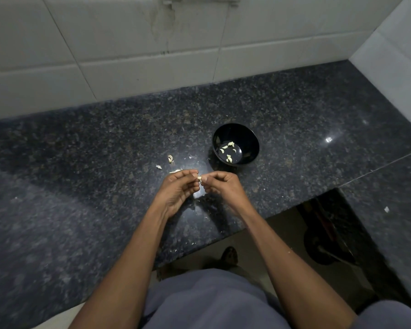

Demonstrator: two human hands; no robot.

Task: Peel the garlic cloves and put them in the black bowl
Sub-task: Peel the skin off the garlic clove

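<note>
Both hands, left hand (176,189) and right hand (223,186), pinching one garlic clove (199,179), black bowl (246,134) beyond

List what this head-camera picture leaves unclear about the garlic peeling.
1. Garlic clove pinched between left hand and right hand: fingertips cover most of it, so how much skin remains is unclear.
2. Pieces in the black bowl: too small to count reliably.
3. Bits on the counter near the garlic piece: too small to tell skin from clove.
</note>
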